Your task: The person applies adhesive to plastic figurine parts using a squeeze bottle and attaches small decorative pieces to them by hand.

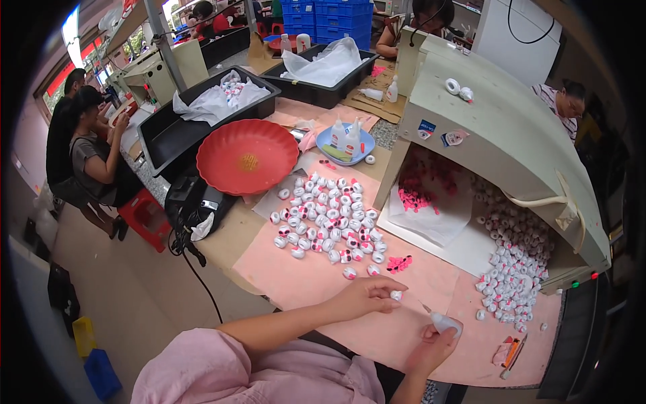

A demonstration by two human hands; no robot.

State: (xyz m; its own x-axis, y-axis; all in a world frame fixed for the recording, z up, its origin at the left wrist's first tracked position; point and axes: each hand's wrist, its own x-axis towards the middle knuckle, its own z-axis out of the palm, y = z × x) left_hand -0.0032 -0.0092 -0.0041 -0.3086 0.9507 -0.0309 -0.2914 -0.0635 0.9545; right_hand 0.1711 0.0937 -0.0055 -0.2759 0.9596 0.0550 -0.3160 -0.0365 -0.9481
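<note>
My left hand (363, 297) pinches a small white round piece (396, 295) between thumb and fingers above the pink table covering. To its right, my right hand (434, 347) is wrapped round a white squeeze bottle (447, 323). The bottle's thin tip points up and left toward the piece, with a gap between them. Beyond my hands lies a spread of similar white ring-like pieces (328, 217), many with pink or dark parts. A small cluster of pink bits (399, 264) lies at the right of that spread.
A lit box-like machine (498, 101) stands on the right, with a heap of white pieces (515, 283) at its opening. Cutters or pens (513, 353) lie near the right edge. A red scalloped bowl (219, 151), blue dish (367, 145) and black trays (161, 145) stand beyond. Other people sit nearby.
</note>
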